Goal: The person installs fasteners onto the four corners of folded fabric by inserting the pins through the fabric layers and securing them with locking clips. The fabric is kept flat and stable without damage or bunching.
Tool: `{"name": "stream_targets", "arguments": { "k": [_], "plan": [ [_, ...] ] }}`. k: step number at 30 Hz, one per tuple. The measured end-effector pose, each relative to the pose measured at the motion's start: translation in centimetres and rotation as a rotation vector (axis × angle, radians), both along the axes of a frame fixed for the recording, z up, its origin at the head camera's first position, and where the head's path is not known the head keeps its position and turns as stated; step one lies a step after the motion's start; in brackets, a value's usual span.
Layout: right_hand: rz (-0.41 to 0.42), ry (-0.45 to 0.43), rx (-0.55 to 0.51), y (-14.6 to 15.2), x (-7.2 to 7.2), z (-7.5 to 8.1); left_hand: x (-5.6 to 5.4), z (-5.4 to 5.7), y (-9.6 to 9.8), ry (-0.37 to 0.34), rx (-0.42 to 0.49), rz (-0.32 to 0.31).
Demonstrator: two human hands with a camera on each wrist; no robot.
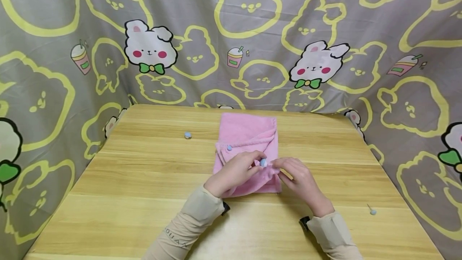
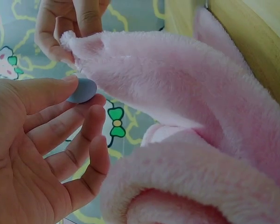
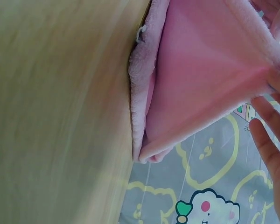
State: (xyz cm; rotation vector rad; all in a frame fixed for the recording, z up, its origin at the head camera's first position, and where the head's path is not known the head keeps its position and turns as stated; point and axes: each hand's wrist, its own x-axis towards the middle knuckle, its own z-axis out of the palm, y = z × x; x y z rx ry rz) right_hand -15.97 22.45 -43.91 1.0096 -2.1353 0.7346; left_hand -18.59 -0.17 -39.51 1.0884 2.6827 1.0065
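A folded pink plush cloth (image 1: 245, 127) lies on the table, its near right corner lifted. My left hand (image 1: 234, 171) pinches a blue-headed pin (image 2: 84, 91) between thumb and fingertip, right beside that corner. In the left wrist view the pin's rounded head shows clearly; whether its point is in the cloth I cannot tell. My right hand (image 1: 299, 175) pinches the raised corner, which stretches out as a peak in the right wrist view. Another blue head (image 1: 229, 147) sits on the cloth's folded edge, left of the left hand.
A small blue-and-white piece (image 1: 187, 135) lies on the wooden table (image 1: 144, 179) left of the cloth. A loose blue-headed pin (image 1: 373, 212) with its spike showing lies at the right. A grey cartoon-print curtain (image 1: 202, 51) surrounds the back and sides.
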Motion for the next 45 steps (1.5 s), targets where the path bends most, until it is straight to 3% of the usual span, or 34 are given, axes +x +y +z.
{"name": "stream_targets", "arguments": {
  "k": [11,17,25,31,39,42,45],
  "plan": [
    [0.011,-0.038,-0.026,-0.2,0.2,0.1,0.3,-0.3,0.4,0.053,0.021,0.004],
    [0.021,-0.047,-0.014,-0.3,0.3,0.0,0.6,-0.3,0.6,0.117,-0.011,-0.014],
    [0.006,-0.081,-0.019,-0.3,0.3,-0.1,0.6,-0.5,0.7,0.174,-0.04,0.027],
    [-0.033,-0.115,-0.006,-0.2,0.5,0.0,1.2,-0.4,1.2,0.305,-0.063,0.09],
    [-0.051,-0.078,0.0,-0.4,0.4,-0.2,2.1,-1.0,1.9,0.593,-0.068,0.115],
    [-0.055,-0.061,0.002,-0.4,0.3,-0.3,2.2,-1.2,2.1,0.63,-0.046,0.128],
    [-0.055,-0.068,-0.001,-0.4,0.3,-0.3,2.2,-1.2,2.2,0.599,-0.034,0.144]
  ]
}}
